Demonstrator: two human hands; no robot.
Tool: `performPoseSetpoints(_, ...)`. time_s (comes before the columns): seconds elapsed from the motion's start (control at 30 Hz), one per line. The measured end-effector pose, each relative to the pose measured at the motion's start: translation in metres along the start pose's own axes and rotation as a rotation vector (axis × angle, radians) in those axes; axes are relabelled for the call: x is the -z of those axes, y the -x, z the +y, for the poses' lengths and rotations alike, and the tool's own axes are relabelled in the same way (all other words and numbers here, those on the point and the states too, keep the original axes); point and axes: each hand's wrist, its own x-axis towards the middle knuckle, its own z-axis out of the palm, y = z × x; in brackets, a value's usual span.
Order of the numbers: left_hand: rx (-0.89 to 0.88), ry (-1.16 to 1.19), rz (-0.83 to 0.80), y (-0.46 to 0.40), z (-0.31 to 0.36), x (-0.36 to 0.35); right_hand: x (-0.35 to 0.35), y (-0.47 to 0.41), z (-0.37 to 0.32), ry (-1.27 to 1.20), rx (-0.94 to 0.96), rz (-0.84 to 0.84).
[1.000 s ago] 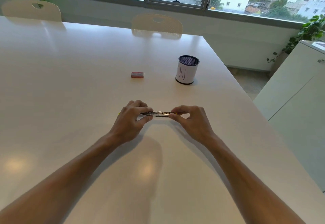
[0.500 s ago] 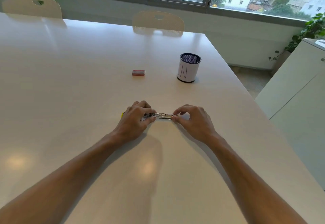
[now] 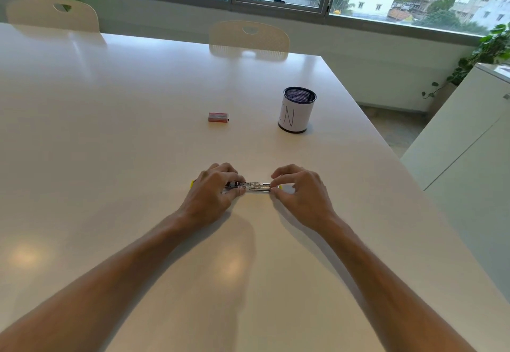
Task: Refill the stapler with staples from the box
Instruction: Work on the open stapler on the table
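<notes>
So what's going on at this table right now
A person is working on a small metal stapler on the white table, the left hand pinching one end and the right hand the other. It seems to be opened out flat. The small red staple box lies untouched farther back, left of a mesh pen cup, so no staples look loaded yet.

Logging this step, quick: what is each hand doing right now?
Left hand: closed on the left end of the stapler.
Right hand: fingertips pinching the stapler's right end.
</notes>
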Motion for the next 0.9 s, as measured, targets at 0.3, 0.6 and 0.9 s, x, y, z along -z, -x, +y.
performPoseSetpoints(0.3,-0.014,-0.027,-0.008,-0.001,-0.001,0.0,-0.005,-0.003,0.002,-0.267,-0.169,0.014)
performPoseSetpoints(0.6,-0.002,-0.032,-0.004,-0.001,0.0,-0.001,-0.011,0.0,0.002,-0.465,-0.285,0.047)
performPoseSetpoints(0.9,-0.004,-0.029,-0.004,-0.002,0.0,-0.001,-0.015,0.001,-0.001,-0.45,-0.314,0.094)
